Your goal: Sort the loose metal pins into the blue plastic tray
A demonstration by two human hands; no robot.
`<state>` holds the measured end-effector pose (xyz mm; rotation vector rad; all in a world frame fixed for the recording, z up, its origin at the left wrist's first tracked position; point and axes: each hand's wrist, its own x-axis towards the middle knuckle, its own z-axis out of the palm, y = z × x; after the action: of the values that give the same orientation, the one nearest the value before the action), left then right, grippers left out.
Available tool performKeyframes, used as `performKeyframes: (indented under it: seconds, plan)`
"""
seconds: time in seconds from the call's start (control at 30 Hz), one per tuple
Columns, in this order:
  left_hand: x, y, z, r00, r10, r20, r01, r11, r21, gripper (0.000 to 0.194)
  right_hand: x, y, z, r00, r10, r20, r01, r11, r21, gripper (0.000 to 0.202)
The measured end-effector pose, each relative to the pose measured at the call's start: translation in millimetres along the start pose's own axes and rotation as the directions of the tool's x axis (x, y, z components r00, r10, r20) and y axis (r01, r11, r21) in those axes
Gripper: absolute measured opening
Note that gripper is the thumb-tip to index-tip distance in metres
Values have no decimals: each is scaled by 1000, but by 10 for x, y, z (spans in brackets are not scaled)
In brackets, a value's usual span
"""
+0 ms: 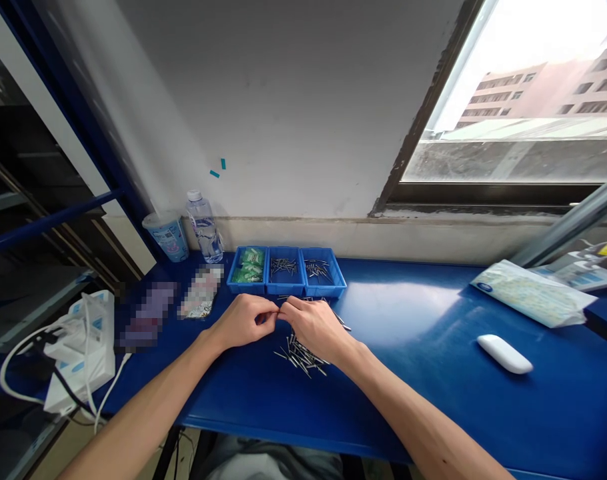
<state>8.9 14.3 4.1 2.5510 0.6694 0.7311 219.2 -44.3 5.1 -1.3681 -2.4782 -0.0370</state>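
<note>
Metal pins (303,355), partly under right grip (313,322), one perhaps pinched

We have a bare left hand (246,321) and right hand (312,325); our left forearm (156,403) and right forearm (413,415) are bare too, the latter bearing a small spot (444,461); below, we wear grey cloth (283,459), paler in the middle.

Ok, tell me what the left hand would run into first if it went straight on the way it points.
Most likely the right hand: its fingertips are right by those of the left hand, though whether they touch is unclear.
</note>
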Motion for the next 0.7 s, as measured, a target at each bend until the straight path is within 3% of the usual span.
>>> performKeyframes:
  seconds: [0.7]
  plan:
    - [-1, 3, 5, 1000, -8, 14, 8, 1000, -3, 21, -7, 29, 19, 999, 2, -54, 1, 999, 50, 11]
